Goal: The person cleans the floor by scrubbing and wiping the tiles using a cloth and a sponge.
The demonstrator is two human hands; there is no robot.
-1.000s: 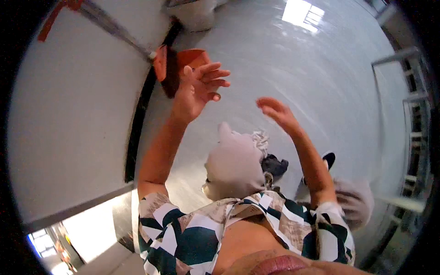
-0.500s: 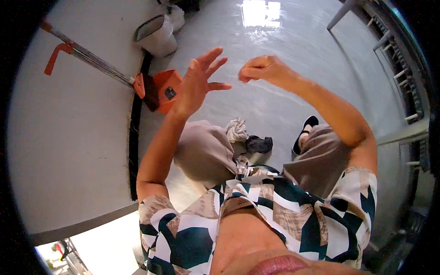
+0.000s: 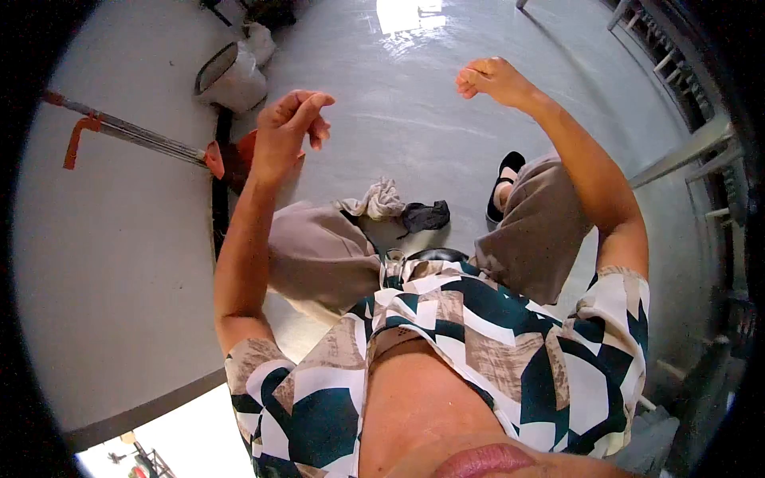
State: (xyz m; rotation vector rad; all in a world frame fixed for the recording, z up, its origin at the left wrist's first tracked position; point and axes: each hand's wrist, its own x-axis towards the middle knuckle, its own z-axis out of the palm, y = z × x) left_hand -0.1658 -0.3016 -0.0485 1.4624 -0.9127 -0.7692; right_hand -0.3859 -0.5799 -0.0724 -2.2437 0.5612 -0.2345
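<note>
My left hand (image 3: 287,131) is raised over the floor, in front of the dustpan and near the broom. Its thumb and index finger press together and the other fingers curl; whatever they may pinch is too small to see. Farther right, my right hand (image 3: 496,81) hangs in the air with its fingers closed, and anything inside is hidden. Between my knees, a crumpled light cloth (image 3: 381,201) lies beside a bunched dark cloth or bag (image 3: 426,216). Neither hand touches them.
An orange dustpan (image 3: 245,147), partly hidden by my left hand, stands with a broom (image 3: 229,169) against the wall. Beyond it is a whitish bin (image 3: 241,82). A black shoe (image 3: 507,179) shows by my right knee. Pale furniture legs (image 3: 693,155) line the right side.
My hands have moved apart, left hand leftward and right hand up and rightward. The left fingers, spread before, are now curled into a pinch. The view has shifted slightly.
</note>
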